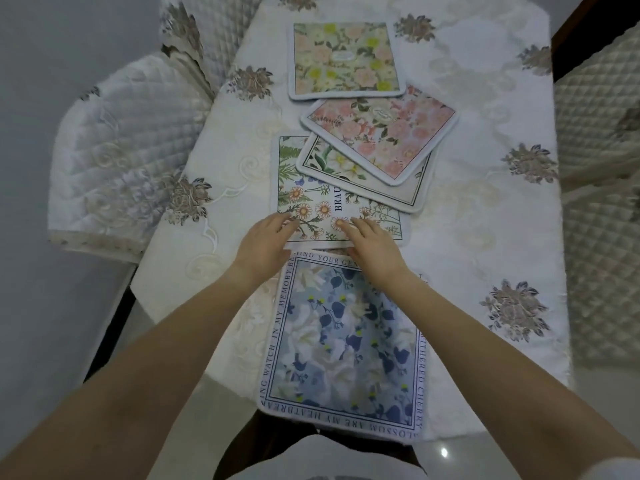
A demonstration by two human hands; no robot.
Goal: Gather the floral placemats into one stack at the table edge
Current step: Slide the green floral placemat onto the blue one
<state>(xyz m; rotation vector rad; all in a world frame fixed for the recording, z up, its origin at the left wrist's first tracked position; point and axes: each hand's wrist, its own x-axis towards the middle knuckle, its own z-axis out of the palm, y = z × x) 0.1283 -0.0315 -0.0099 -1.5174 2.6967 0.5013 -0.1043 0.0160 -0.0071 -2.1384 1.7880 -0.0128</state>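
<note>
Daisy placemat (pixel 311 206) under both hands

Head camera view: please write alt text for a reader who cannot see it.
Both hands, left hand and right hand, rest on a daisy placemat, between a blue placemat at the table edge and three overlapping floral placemats beyond.

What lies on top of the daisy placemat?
A white-flower placemat overlaps the daisy placemat at its far right corner, hiding part of its lettering. Both hands, left and right, rest on its near edge.
</note>
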